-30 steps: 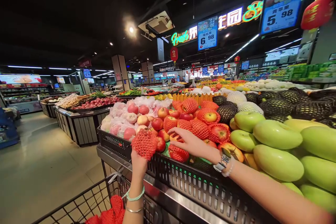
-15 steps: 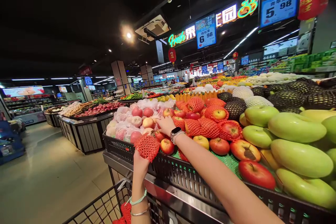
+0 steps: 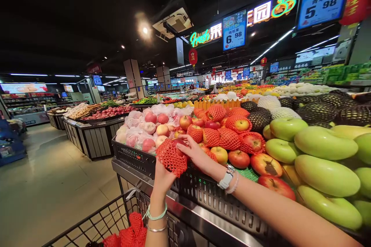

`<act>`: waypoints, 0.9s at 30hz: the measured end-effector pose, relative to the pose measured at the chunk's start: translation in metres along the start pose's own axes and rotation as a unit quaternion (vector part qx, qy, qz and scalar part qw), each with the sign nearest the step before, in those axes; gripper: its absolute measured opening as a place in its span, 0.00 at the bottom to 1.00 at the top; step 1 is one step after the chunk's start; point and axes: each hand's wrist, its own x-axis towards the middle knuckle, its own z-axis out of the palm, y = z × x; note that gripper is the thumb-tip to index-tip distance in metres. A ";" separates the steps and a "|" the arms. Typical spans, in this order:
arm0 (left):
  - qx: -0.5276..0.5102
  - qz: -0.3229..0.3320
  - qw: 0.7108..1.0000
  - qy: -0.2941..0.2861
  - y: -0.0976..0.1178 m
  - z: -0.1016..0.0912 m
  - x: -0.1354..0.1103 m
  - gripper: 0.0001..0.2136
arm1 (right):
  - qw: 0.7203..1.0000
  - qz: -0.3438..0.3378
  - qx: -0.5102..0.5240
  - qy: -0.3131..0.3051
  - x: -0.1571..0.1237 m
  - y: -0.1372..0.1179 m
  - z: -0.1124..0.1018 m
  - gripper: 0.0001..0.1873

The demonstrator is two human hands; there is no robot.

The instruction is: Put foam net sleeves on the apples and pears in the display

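My left hand (image 3: 164, 177) is closed around a red foam net (image 3: 171, 160), held up over the front edge of the black fruit crate (image 3: 131, 157). A dark red apple (image 3: 179, 147) shows at the net's upper right side, partly inside it. My right hand (image 3: 197, 155) has its fingers closed on that apple, its thumb pressed against the fruit. Just behind the hands lie loose apples (image 3: 219, 155) and several apples in red foam nets (image 3: 228, 139). Fruit in thin clear wrapping (image 3: 148, 127) sits at the crate's left.
A black wire shopping cart (image 3: 87, 222) stands below, with red foam-netted items (image 3: 131, 233) in it. Large green fruit (image 3: 326, 166) is piled at right. A metal ledge (image 3: 203, 216) runs along the stand. Another produce stand (image 3: 89, 135) is beyond the aisle at left.
My right hand has come back from the apples in the crate, bringing a red apple to the net. My left hand and the net have shifted slightly right. More of the cart shows.
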 end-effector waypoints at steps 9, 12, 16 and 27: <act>0.145 0.081 0.985 -0.051 0.010 0.020 -0.008 0.24 | 0.986 0.070 0.148 -0.033 -0.030 -0.003 -0.004 0.24; 0.153 0.118 0.980 -0.040 0.011 0.033 -0.014 0.23 | 0.976 0.107 0.189 -0.021 -0.038 -0.012 -0.002 0.25; 0.132 0.084 0.983 -0.097 0.030 0.030 -0.016 0.23 | 0.987 0.077 0.134 0.037 -0.043 -0.016 -0.012 0.26; 0.050 -0.069 0.986 -0.143 0.079 0.005 -0.025 0.48 | 0.987 -0.010 -0.149 0.055 -0.067 -0.034 -0.028 0.34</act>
